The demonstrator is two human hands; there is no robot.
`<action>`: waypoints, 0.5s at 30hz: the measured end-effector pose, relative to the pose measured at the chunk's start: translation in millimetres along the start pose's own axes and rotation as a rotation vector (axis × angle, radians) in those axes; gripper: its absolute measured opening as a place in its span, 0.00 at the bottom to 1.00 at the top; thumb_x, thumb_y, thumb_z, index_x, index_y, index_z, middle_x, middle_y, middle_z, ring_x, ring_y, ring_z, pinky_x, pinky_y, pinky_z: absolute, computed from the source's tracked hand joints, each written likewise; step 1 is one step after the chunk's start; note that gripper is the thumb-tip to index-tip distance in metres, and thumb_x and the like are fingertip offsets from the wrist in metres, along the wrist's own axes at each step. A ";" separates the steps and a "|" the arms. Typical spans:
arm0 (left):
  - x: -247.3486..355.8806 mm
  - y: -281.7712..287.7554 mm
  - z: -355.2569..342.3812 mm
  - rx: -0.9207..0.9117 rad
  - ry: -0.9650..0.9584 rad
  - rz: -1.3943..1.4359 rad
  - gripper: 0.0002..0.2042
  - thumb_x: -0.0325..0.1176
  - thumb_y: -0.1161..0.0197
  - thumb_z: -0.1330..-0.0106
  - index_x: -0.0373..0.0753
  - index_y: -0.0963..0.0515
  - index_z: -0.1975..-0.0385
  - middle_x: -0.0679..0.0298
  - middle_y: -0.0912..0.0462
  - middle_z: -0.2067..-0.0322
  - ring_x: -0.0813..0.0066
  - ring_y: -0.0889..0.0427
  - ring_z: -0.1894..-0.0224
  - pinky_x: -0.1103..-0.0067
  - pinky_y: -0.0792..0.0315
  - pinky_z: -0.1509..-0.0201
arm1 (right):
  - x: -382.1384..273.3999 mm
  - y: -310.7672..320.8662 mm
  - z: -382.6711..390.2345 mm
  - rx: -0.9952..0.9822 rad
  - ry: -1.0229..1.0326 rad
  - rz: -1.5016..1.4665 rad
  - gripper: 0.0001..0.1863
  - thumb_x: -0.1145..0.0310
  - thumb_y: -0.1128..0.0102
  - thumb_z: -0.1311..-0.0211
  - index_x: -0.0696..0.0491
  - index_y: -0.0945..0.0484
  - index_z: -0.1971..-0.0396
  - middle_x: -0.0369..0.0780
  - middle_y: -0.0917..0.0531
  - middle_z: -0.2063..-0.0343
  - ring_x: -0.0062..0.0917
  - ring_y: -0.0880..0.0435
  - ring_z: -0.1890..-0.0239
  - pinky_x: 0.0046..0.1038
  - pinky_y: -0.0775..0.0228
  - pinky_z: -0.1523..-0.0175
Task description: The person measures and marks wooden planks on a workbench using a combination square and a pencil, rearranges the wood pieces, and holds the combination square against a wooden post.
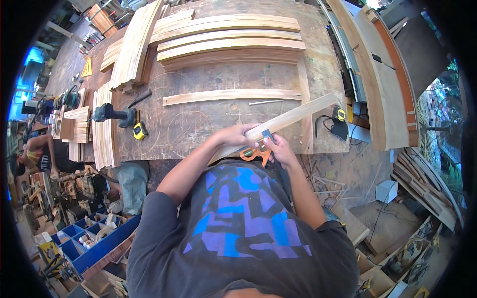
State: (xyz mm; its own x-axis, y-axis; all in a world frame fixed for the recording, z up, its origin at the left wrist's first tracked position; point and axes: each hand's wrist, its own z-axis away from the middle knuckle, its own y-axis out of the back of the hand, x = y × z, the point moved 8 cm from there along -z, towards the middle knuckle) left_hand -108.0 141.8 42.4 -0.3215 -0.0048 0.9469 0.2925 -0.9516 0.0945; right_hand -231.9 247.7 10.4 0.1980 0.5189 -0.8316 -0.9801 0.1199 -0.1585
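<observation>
A long pale wooden strip [300,113] slants up to the right from my waist across the workbench's near edge. My left hand [239,135] is closed round its lower part. Just right of it, my right hand [281,150] is closed on an orange combination square [254,153], whose dark blade end shows against the strip. Part of the square is hidden by my fingers. Ahead of my hands another wooden strip [231,97] lies flat, with a thin metal rod [266,102] beside it.
Stacked boards [231,47] lie at the bench's [198,121] far side. A cordless drill [114,115] and yellow tape measure [140,130] rest at left, another tape measure [340,114] at right. A blue divided tray [102,238] stands lower left. A person [42,149] is at far left.
</observation>
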 end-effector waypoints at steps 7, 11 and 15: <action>-23.5 -4.1 -2.8 0.068 0.211 -0.312 0.33 0.51 0.28 0.40 0.43 0.27 0.36 0.46 0.14 0.52 0.47 0.15 0.49 0.62 0.24 0.43 | 33.5 8.4 -10.2 0.042 -0.114 -0.049 0.17 0.56 0.40 0.25 0.56 0.23 0.54 0.33 0.21 0.74 0.13 0.26 0.85 0.19 0.34 0.82; -38.9 -11.4 -4.6 0.078 0.211 -0.251 0.32 0.53 0.29 0.40 0.44 0.26 0.39 0.46 0.13 0.54 0.45 0.15 0.51 0.61 0.23 0.47 | 48.1 10.3 -15.4 0.008 -0.131 -0.050 0.16 0.57 0.41 0.25 0.56 0.23 0.55 0.33 0.20 0.73 0.13 0.25 0.84 0.19 0.34 0.81; -55.1 -12.5 -5.4 0.105 0.269 -0.254 0.32 0.56 0.30 0.41 0.43 0.24 0.41 0.48 0.12 0.57 0.47 0.14 0.53 0.61 0.23 0.48 | 53.9 6.5 -17.1 -0.024 -0.166 -0.087 0.14 0.56 0.41 0.24 0.53 0.23 0.56 0.32 0.20 0.74 0.13 0.25 0.82 0.19 0.34 0.79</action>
State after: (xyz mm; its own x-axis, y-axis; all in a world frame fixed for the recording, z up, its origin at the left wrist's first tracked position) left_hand -98.8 152.3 -12.6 -0.6160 0.1336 0.7763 0.2590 -0.8964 0.3598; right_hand -228.0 262.0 -44.6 0.2799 0.6401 -0.7155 -0.9590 0.1512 -0.2399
